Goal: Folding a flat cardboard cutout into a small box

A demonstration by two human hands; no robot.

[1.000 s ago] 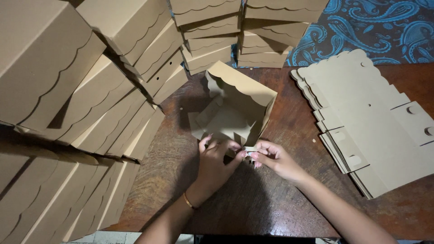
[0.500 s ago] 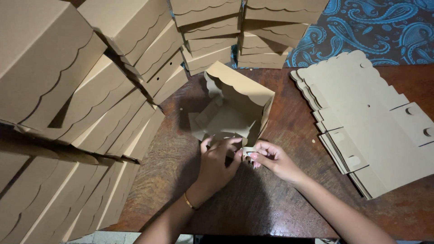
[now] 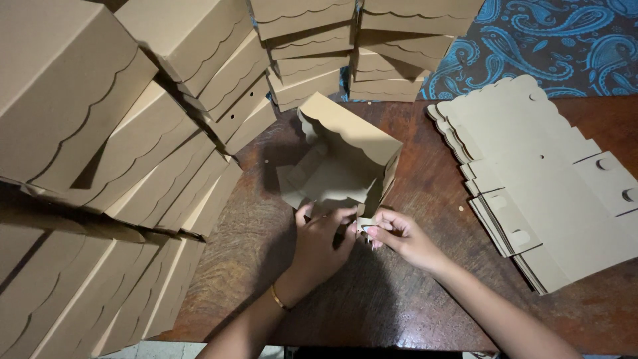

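The half-folded box [image 3: 345, 166] is steadied by the left hand [image 3: 322, 242]; its near flap [image 3: 364, 226] is pinched by the right hand [image 3: 402, 239] and should be tucked squarely.

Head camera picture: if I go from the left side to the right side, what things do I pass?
Leaning piles of folded cardboard boxes → left hand → right hand → stack of flat cardboard sheets.
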